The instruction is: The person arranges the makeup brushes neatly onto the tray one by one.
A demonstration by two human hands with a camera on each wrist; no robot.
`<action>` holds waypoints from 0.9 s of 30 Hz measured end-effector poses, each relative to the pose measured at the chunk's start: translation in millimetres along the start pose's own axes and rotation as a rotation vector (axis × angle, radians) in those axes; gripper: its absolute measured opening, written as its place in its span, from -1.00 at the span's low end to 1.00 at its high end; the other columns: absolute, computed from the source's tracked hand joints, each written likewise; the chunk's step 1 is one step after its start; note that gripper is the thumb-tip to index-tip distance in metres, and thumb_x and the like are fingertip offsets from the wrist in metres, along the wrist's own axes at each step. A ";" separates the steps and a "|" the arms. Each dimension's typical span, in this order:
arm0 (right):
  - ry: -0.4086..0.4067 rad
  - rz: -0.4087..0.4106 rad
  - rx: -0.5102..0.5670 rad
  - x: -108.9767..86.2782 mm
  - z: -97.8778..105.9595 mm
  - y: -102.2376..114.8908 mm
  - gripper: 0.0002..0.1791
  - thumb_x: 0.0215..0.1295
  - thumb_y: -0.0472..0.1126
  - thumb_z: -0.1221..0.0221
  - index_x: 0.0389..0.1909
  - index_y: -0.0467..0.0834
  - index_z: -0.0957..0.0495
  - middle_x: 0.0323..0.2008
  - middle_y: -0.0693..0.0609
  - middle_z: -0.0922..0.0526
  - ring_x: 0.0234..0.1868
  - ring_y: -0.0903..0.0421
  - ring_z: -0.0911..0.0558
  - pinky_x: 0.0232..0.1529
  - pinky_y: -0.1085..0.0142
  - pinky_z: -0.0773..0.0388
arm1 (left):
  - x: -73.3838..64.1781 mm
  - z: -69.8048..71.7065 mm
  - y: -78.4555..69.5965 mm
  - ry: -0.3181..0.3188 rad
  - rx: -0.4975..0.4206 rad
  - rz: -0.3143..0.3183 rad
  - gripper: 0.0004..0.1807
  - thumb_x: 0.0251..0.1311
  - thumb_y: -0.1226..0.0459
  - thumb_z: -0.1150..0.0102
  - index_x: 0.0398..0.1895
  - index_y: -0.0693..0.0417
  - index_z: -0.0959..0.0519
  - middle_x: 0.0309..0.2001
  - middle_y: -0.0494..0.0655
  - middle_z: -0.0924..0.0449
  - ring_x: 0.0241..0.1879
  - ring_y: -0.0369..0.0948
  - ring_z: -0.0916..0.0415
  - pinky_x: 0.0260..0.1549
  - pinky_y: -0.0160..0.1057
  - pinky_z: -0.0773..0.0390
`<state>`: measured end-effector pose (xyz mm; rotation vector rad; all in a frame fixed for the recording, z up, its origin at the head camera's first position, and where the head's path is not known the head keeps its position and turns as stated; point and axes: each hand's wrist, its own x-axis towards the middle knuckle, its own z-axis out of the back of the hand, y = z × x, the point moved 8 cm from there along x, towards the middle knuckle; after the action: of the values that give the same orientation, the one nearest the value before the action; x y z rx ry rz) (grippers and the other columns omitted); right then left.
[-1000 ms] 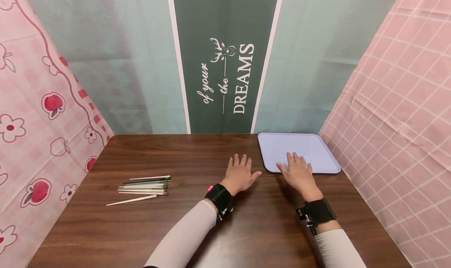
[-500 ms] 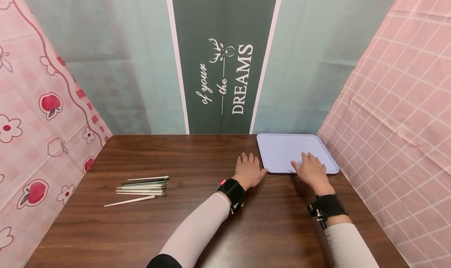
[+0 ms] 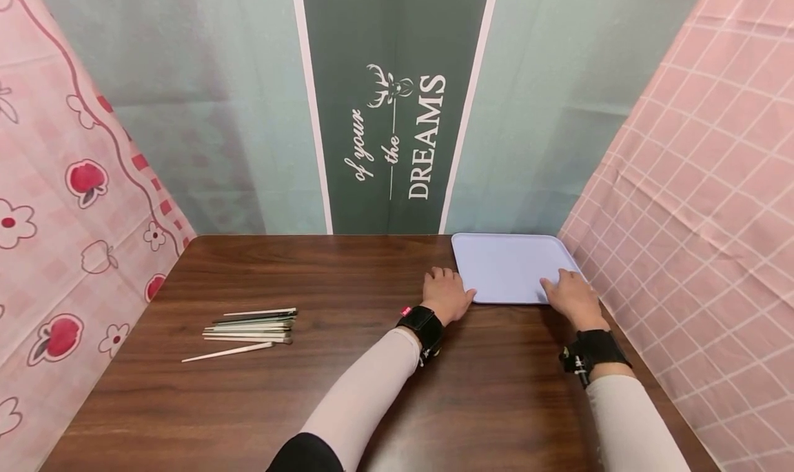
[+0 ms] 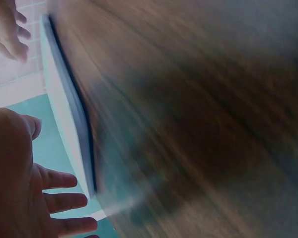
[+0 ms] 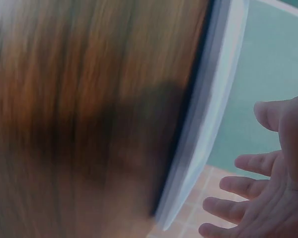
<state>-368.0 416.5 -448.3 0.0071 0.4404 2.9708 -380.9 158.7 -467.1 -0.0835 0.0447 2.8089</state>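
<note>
A pale lavender tray (image 3: 509,269) lies flat at the back right of the table. My left hand (image 3: 446,294) is at its near left corner, thumb over the rim and fingers spread along the left side. Over the near right part of the tray is my right hand (image 3: 572,298), its fingers reaching toward the right rim. In the left wrist view the fingers of my left hand (image 4: 49,198) are extended beside the tray's edge (image 4: 69,114). The right wrist view has my right hand (image 5: 268,183) with fingers apart, off the tray's edge (image 5: 203,119).
Several thin paintbrushes (image 3: 251,329) lie in a row on the left of the brown wooden table (image 3: 298,403); one lies apart, nearer the front. A green curtain (image 3: 391,210) stands behind the table, with pink cloths (image 3: 701,203) along the sides.
Both hands have moved right, the left one from the bare table to the tray's near left corner, the right one across to the tray's right side. The tray and brushes stay in place.
</note>
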 end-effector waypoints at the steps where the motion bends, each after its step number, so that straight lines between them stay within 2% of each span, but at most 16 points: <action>1: -0.004 0.000 -0.003 1.7 1.2 -5.1 -0.20 0.55 0.09 0.11 0.35 -0.62 -0.13 0.27 -0.67 -0.18 0.29 -0.59 -0.23 0.24 -0.40 -0.20 | 2.1 0.4 -0.6 -0.003 0.010 0.003 -0.21 0.48 -0.30 0.41 0.49 0.01 -0.32 0.46 -0.03 -0.32 0.46 -0.01 -0.20 0.39 -0.02 -0.25; 5: 0.018 -0.011 -0.006 6.4 3.5 -28.8 -0.20 0.55 0.04 0.12 0.32 -0.69 -0.12 0.23 -0.72 -0.18 0.26 -0.61 -0.23 0.27 -0.35 -0.21 | 10.0 1.3 -2.9 -0.019 0.023 0.015 -0.23 0.48 -0.30 0.36 0.46 -0.01 -0.37 0.43 -0.03 -0.36 0.43 -0.01 -0.23 0.36 -0.01 -0.27; 8: 0.047 -0.036 -0.009 8.4 3.6 -45.5 -0.20 0.54 0.03 0.12 0.29 -0.71 -0.12 0.20 -0.74 -0.19 0.22 -0.62 -0.25 0.23 -0.35 -0.26 | 14.4 0.4 -5.5 -0.015 0.020 0.015 -0.23 0.47 -0.30 0.35 0.44 -0.01 -0.39 0.41 -0.03 -0.38 0.42 -0.02 -0.24 0.34 -0.01 -0.29; 12: 0.054 -0.061 -0.028 11.4 5.4 -59.1 -0.26 0.49 -0.01 0.08 0.16 -0.73 -0.24 0.10 -0.73 -0.29 0.09 -0.59 -0.36 0.11 -0.33 -0.36 | 16.3 3.1 -7.2 -0.003 0.027 0.024 -0.27 0.48 -0.28 0.33 0.41 -0.03 -0.43 0.36 -0.04 -0.43 0.38 -0.04 -0.29 0.30 -0.02 -0.33; 17: 0.045 -0.076 -0.044 16.3 8.2 -61.7 -0.36 0.44 -0.07 0.06 0.00 -0.71 -0.37 -0.02 -0.69 -0.41 -0.06 -0.50 -0.48 0.00 -0.27 -0.44 | 20.8 3.8 -8.3 0.006 0.019 0.035 -0.33 0.50 -0.25 0.30 0.34 -0.06 -0.51 0.28 -0.07 -0.49 0.31 -0.08 -0.32 0.24 -0.04 -0.36; 23: 0.041 -0.086 -0.074 21.9 4.6 -63.3 -0.54 0.31 -0.22 0.01 -0.21 -0.67 -0.47 -0.21 -0.61 -0.49 -0.21 -0.40 -0.52 -0.10 -0.19 -0.49 | 29.4 -7.1 -10.7 0.032 0.037 0.027 -0.37 0.52 -0.21 0.29 0.28 -0.06 -0.57 0.20 -0.07 -0.52 0.24 -0.11 -0.34 0.18 -0.05 -0.40; 27: 0.037 -0.069 -0.076 24.8 -1.1 -66.5 -0.69 0.19 -0.36 0.00 -0.31 -0.61 -0.50 -0.30 -0.51 -0.52 -0.27 -0.33 -0.52 -0.15 -0.15 -0.51 | 30.4 -11.6 -11.3 0.015 0.057 0.013 -0.38 0.53 -0.20 0.28 0.24 -0.05 -0.61 0.17 -0.06 -0.55 0.19 -0.11 -0.36 0.13 -0.06 -0.43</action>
<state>-383.6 482.6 -469.0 -0.0692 0.3249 2.9219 -405.3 178.8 -480.8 -0.0912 0.1297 2.8176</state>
